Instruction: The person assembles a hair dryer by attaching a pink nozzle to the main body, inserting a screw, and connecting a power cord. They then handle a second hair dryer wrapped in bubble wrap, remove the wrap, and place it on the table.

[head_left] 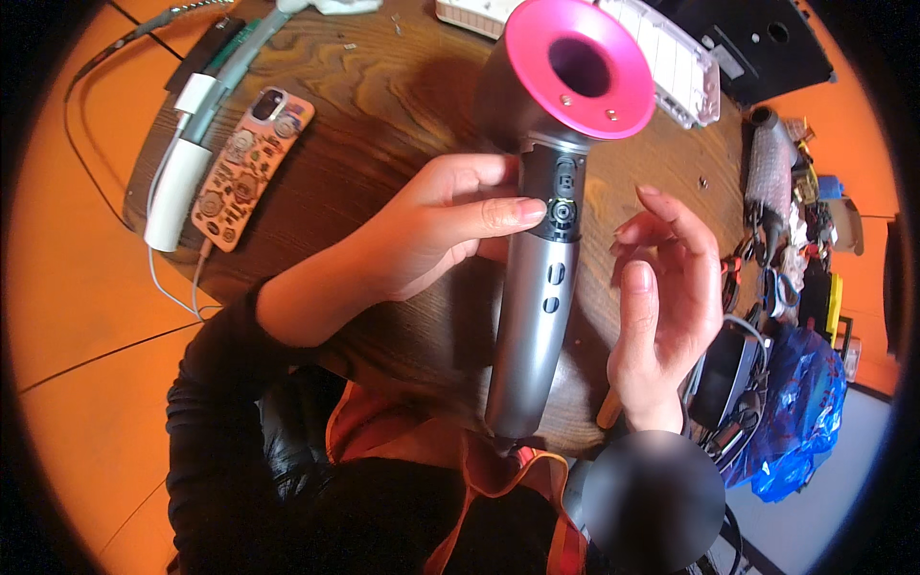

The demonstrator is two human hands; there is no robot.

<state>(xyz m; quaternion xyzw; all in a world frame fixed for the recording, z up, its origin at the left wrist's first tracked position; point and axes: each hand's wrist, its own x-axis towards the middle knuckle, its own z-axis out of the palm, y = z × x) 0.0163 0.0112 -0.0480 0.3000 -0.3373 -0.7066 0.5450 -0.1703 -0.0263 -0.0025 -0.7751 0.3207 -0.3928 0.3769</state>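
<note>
A grey hair dryer [532, 335] with a bright pink ring-shaped head [628, 72] stands tilted over the table, handle toward me. My left hand [436, 225] is closed around its neck, with the thumb lying by a round button on the dark control section. That section looks uncovered, showing small inner parts [563, 213]. Two oval openings sit lower on the grey handle. To the right of the handle, my right hand [671, 307] is raised with fingers loosely curled and apart, holding nothing and not touching the dryer.
On the round wooden table [383, 105], a phone in a patterned case [247, 172] lies at left with a cable plugged in, beside a white cylinder [178, 196]. A white plastic tray [698, 86] is at back right. Bubble-wrapped goods [770, 168] and a blue bag [800, 412] crowd the right.
</note>
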